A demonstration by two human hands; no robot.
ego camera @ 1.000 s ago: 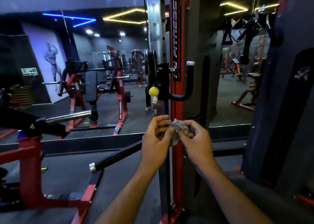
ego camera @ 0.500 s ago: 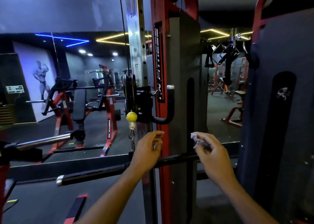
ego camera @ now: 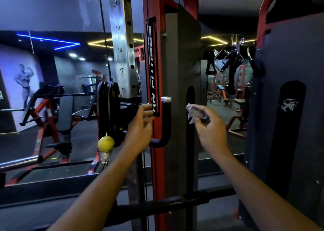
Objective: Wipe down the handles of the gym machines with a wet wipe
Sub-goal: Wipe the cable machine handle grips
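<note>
— Where were the hands?

— The right hand (ego camera: 209, 129) was raised in front of the grey panel (ego camera: 182, 72), its fingers curled and pinching a crumpled wet wipe (ego camera: 192, 111), which stuck out to the left of the fingertips. The wipe hung in the air just right of the black J-shaped handle (ego camera: 166, 122), not touching it.

— And the left hand?

— The left hand (ego camera: 140, 130) was up against the red upright (ego camera: 154, 58), just left of that handle, with its fingers bent near a small metal knob (ego camera: 149, 104) on the black carriage. Whether it actually gripped the knob I could not tell; it held nothing that I could see.

— What stood around them?

— The handle had a silver cap (ego camera: 166, 99) on top and curved down and back toward the carriage behind the left hand. Left of that were black pulley wheels (ego camera: 107, 108), a yellow ball (ego camera: 105, 143) hanging below them, and a steel post with numbered holes (ego camera: 122, 50). A black bar (ego camera: 157, 208) ran across below both forearms. Further off stood red and black machines (ego camera: 52, 111) on a dark floor, and a dark padded panel (ego camera: 289, 125) rose at the right
</note>
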